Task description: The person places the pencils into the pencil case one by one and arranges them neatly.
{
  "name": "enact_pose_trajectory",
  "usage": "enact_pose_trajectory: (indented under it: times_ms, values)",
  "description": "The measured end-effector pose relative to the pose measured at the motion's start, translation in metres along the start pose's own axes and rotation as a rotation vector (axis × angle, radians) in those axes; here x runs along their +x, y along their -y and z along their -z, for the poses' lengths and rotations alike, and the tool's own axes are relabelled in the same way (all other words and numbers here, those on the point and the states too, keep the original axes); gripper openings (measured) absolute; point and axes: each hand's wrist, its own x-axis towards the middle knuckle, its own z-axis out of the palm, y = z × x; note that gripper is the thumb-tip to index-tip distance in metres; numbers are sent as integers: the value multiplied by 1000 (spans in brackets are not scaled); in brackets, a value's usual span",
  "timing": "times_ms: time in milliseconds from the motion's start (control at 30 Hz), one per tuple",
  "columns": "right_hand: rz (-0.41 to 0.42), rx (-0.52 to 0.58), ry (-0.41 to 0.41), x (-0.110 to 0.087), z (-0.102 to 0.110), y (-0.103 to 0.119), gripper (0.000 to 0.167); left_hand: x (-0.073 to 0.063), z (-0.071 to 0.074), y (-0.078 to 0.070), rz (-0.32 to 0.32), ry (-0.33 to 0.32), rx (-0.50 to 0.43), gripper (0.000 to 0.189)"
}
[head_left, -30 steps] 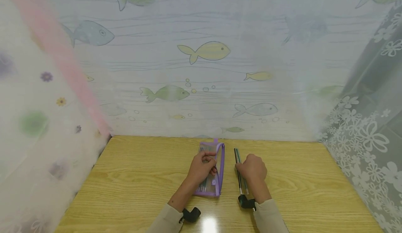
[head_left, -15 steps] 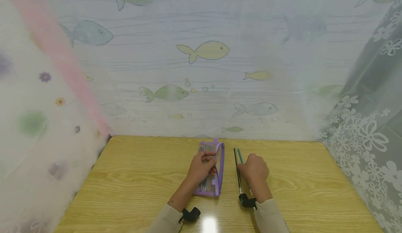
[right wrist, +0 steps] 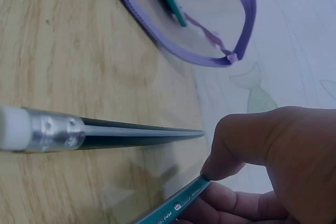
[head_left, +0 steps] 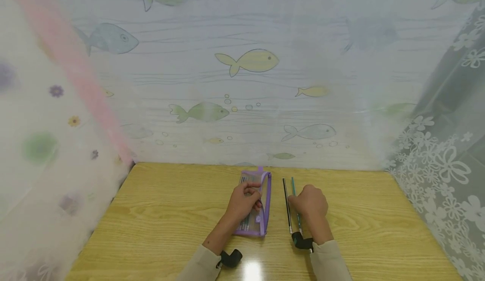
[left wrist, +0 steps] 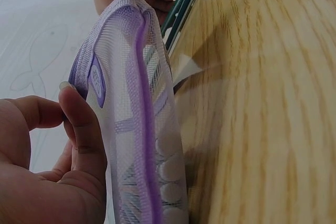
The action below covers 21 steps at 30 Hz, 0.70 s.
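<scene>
In the head view my left hand [head_left: 242, 203] pinches the edge of a see-through mesh pencil case [head_left: 268, 203] with purple trim, and its mouth gapes on the right side. Several pencils show inside the case. My right hand [head_left: 311, 205] holds a green pencil [right wrist: 176, 204] between thumb and fingers, with the far end angled away. Just left of it a dark pencil [head_left: 286, 201] lies on the table, apart from the green one. Its white eraser [right wrist: 14, 128] and metal ferrule face the right wrist camera. Part of the green pencil is hidden by the right hand.
A wood-grain table [head_left: 170, 213] lies beneath everything. A fish-print curtain [head_left: 189, 74] hangs along its back edge, with a flowered sheet [head_left: 57, 154] at the left and a lace-patterned one [head_left: 447, 167] at the right. Each wrist wears a black camera [head_left: 231, 258].
My right hand has shifted slightly right, drawing the green pencil away from the dark one, so a gap now separates them. The left hand and pencil case stay put.
</scene>
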Motion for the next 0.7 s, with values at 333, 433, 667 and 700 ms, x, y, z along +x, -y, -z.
enact_pose_trajectory:
  times_ms: [333, 433, 667, 700]
  values:
    - [33, 72, 25, -1, 3, 0, 44, 0, 0, 0, 2, 8, 4, 36]
    - [61, 103, 45, -1, 2, 0, 43, 0, 0, 0, -3, 9, 0, 37]
    - [115, 177, 81, -1, 1, 0, 39, 0, -1, -1, 0, 8, 1, 36]
    - [123, 185, 81, -1, 1, 1, 40, 0, -1, -1, 0, 8, 2, 36]
